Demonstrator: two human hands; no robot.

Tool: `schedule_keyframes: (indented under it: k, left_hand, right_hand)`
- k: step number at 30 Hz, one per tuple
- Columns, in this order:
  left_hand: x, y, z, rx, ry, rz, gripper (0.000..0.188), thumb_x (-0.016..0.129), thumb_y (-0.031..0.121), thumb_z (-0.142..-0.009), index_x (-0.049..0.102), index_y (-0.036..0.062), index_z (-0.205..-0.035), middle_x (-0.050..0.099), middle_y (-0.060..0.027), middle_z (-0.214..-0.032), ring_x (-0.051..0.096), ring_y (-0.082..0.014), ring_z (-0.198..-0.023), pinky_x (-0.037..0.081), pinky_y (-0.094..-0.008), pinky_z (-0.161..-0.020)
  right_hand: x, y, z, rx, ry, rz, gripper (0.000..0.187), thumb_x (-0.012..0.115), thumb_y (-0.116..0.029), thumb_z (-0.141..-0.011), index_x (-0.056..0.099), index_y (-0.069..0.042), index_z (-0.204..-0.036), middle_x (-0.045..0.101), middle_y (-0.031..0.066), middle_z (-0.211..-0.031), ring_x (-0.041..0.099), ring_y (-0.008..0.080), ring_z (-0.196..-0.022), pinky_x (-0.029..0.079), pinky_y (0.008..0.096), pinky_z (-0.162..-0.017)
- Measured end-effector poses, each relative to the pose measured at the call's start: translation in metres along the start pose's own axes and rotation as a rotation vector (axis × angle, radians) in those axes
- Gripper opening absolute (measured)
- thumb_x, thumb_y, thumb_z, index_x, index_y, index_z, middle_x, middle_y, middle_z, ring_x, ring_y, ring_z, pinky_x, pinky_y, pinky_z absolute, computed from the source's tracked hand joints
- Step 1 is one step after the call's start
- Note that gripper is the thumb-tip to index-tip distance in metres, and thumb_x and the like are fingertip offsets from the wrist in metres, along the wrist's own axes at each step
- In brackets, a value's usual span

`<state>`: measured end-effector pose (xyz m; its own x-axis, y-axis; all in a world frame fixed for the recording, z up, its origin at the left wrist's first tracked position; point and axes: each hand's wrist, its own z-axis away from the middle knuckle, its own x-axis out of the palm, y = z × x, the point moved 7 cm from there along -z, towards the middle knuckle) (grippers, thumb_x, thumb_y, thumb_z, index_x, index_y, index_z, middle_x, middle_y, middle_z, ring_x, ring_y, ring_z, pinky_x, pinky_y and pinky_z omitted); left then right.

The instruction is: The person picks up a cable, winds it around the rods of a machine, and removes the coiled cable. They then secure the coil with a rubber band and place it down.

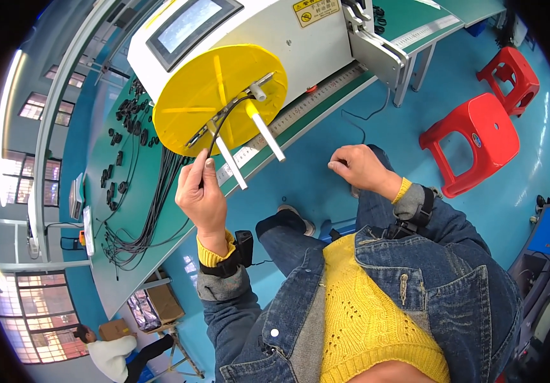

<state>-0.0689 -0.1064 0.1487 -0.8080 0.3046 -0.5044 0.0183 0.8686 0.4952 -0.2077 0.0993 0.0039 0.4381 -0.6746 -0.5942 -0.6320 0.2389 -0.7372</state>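
My left hand is raised at the front of a yellow round disc, its thumb and fingers pinched on a black cable. From those fingers the cable curves up to the metal fittings near the disc's centre. Two pale metal rods stick out from the disc toward me, one of them close beside my left fingers. My right hand hovers over my knee, fingers curled in, with nothing seen in it. The disc is on the side of a white machine with a screen.
A bundle of long black cables and several coiled cables lie on the green table. A ruler strip runs along its edge. Red stools stand at right. Another person sits at lower left near a cardboard box.
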Motion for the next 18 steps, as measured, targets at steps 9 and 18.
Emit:
schedule_keyframes:
  k: [9,18]
  left_hand:
    - [0.002,-0.003,0.002,-0.004,-0.003,0.007,0.017,0.061,0.004,-0.082,0.064,-0.001,-0.098,0.053,-0.0052,-0.068,0.047,-0.0095,-0.057,0.037,-0.0219,-0.048]
    - [-0.006,0.015,-0.001,0.111,0.047,-0.08,0.019,0.059,0.004,-0.083,0.063,-0.0008,-0.101,0.051,-0.0061,-0.067,0.045,-0.0112,-0.055,0.036,-0.0235,-0.047]
  right_hand:
    - [0.0,0.01,0.008,0.036,-0.049,0.001,0.014,0.06,-0.014,-0.076,0.062,-0.001,-0.073,0.06,0.0136,-0.07,0.058,0.0298,-0.064,0.046,0.0364,-0.058]
    - [0.008,0.01,0.01,0.058,-0.117,-0.019,0.014,0.059,-0.015,-0.076,0.061,-0.001,-0.075,0.06,0.014,-0.07,0.058,0.0307,-0.064,0.046,0.0365,-0.058]
